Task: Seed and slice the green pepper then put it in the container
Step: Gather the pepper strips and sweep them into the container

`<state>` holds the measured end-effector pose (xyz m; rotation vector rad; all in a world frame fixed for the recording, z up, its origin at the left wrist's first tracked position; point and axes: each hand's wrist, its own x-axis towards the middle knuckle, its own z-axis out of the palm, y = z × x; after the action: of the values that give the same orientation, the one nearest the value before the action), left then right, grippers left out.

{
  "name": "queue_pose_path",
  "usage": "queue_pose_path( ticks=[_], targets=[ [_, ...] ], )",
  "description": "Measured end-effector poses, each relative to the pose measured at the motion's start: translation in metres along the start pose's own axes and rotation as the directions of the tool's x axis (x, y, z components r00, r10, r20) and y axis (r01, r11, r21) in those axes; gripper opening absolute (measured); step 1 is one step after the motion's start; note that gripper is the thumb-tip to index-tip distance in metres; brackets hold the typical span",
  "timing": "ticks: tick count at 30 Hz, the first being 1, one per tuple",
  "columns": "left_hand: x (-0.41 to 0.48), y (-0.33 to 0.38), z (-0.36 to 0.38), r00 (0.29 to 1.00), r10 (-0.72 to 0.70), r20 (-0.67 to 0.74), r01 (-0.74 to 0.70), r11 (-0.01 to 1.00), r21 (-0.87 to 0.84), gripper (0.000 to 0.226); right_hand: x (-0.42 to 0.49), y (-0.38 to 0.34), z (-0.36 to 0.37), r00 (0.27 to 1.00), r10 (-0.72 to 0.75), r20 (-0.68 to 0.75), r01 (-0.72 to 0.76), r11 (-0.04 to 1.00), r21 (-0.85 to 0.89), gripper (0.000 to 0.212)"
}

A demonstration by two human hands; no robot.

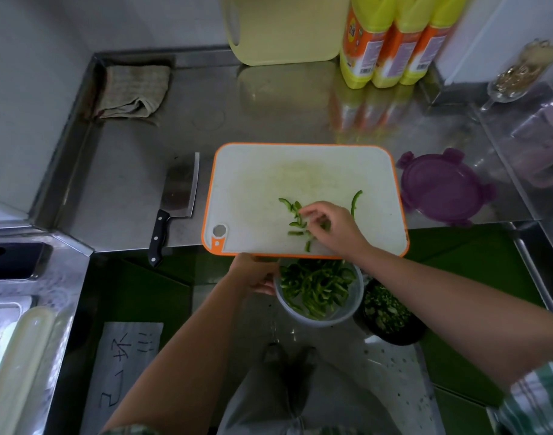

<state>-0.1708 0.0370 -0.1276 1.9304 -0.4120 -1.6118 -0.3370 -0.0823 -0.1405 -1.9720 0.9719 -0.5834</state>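
A white cutting board [253, 183] with an orange rim lies on the steel counter. Several green pepper strips [295, 219] are scattered on its near half. My right hand [330, 229] hovers over them with curled fingers touching the strips. My left hand [253, 274] grips the rim of a clear round container [355, 304], held just below the board's front edge. The container holds a heap of sliced green pepper [316, 287].
A cleaver [177, 196] lies left of the board, its black handle over the counter edge. A purple lid [441, 188] sits right of the board. A black bin [388, 312] of scraps stands on the floor. Yellow bottles [394, 42] and a folded cloth [134, 89] are at the back.
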Motion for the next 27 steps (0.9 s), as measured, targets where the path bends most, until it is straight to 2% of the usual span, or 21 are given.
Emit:
queue_pose_path(
  ticks=[3,6,8,13,20,24,27],
  targets=[
    [-0.002,0.001,0.000,1.000,-0.006,-0.002,0.006,1.000,0.009,0.006,0.017,0.002,-0.004,0.999,0.025,-0.031,-0.028,0.995,-0.095,0.033],
    [-0.001,0.000,0.000,1.000,-0.011,-0.014,0.011,1.000,0.018,0.005,0.023,0.006,0.003,0.967,0.135,0.217,-0.086,0.971,-0.224,0.053],
    [-0.001,-0.001,0.000,1.000,-0.006,-0.022,0.006,1.000,0.015,0.005,0.015,0.011,0.012,0.944,0.127,0.304,-0.047,0.965,-0.256,0.058],
    [-0.002,0.001,0.001,0.999,-0.004,-0.038,0.005,1.000,0.020,0.009,-0.021,0.018,0.010,0.970,0.045,0.240,-0.014,0.992,-0.128,0.052],
    [-0.004,0.002,0.013,0.999,0.005,-0.044,-0.005,1.000,0.003,0.013,-0.059,0.000,-0.002,0.978,-0.117,0.172,0.137,0.985,-0.107,0.026],
    [-0.007,0.002,0.019,0.998,0.007,-0.057,-0.008,1.000,-0.027,0.014,-0.057,-0.009,-0.009,0.986,-0.111,0.121,0.120,0.990,-0.068,0.020],
    [-0.009,0.002,0.021,0.998,0.015,-0.067,-0.019,0.999,-0.050,0.009,-0.045,-0.010,-0.012,0.994,-0.074,0.085,0.082,0.992,-0.096,0.027]
  ],
)
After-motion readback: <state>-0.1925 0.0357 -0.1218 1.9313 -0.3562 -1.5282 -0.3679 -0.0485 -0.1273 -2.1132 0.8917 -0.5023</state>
